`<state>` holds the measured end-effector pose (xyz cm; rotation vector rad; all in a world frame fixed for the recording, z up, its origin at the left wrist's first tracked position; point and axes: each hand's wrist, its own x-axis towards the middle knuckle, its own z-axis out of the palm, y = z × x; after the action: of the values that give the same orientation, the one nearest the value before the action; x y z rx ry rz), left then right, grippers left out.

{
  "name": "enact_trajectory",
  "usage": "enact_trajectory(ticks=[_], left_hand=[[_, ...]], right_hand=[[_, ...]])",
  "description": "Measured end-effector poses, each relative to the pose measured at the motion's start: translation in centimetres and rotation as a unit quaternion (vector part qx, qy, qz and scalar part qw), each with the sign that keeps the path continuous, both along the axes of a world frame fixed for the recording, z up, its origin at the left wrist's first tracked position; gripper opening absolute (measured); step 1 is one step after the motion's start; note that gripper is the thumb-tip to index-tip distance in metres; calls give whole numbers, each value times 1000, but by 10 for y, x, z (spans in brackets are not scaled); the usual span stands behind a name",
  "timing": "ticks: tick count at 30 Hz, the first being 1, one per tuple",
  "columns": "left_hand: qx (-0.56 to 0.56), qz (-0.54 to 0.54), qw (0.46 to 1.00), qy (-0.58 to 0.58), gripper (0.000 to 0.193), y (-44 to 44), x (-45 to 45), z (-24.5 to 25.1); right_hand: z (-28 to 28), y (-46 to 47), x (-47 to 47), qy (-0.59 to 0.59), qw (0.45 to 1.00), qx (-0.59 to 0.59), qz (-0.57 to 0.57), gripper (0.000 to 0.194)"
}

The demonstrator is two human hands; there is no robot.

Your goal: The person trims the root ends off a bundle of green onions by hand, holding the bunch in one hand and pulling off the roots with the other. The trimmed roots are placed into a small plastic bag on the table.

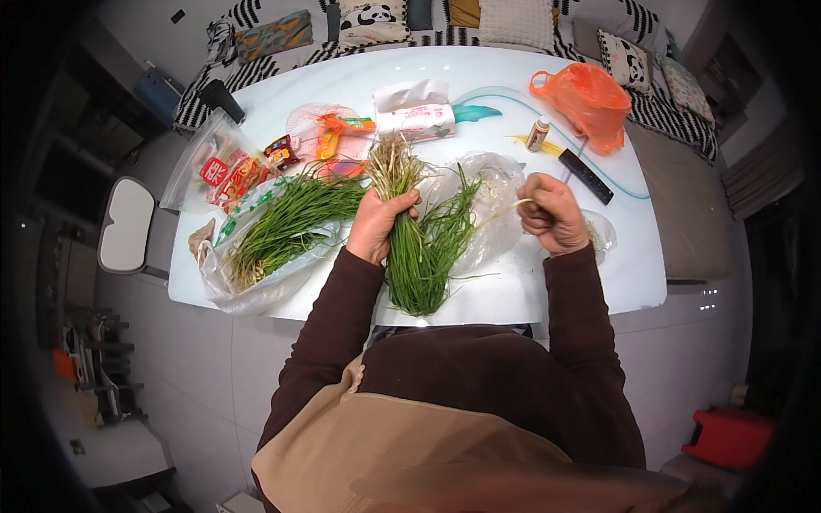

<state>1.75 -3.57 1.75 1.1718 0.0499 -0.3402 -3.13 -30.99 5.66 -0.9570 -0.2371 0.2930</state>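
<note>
My left hand point(378, 221) is closed around a bunch of long green chives point(415, 269), just below the pale, dry root ends, which point away from me. The leaf ends fold back to the right over the near part of the table. To the right, my right hand point(551, 211) pinches one thin pale stalk point(503, 210) by its tip; the stalk runs back toward the loose leaves. Behind that stalk lies a clear plastic bag point(494, 176) with small pale bits in it. More chives point(288, 218) fill an open white plastic bag point(237, 298) left of my left hand.
The white table point(609, 269) carries a tissue pack point(417, 120), a red mesh bag point(306, 125), a printed snack bag point(221, 170) and a black cup point(223, 99). Rightward are a small bottle point(537, 134), a remote control point(585, 176) and an orange plastic bag point(587, 102). A sofa point(442, 38) stands behind.
</note>
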Motion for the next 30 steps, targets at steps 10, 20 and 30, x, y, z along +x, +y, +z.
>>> enact_trajectory(ticks=[10, 20, 30], left_hand=[[10, -79, 997, -21, 23, -16, -6, 9], [0, -102, 994, -29, 26, -15, -9, 14], [26, -78, 996, -40, 26, -15, -9, 10]], right_hand=[[-3, 40, 21, -123, 897, -424, -37, 22], [-13, 57, 24, -8, 957, -288, -45, 27], [-39, 76, 20, -33, 960, -243, -135, 17]])
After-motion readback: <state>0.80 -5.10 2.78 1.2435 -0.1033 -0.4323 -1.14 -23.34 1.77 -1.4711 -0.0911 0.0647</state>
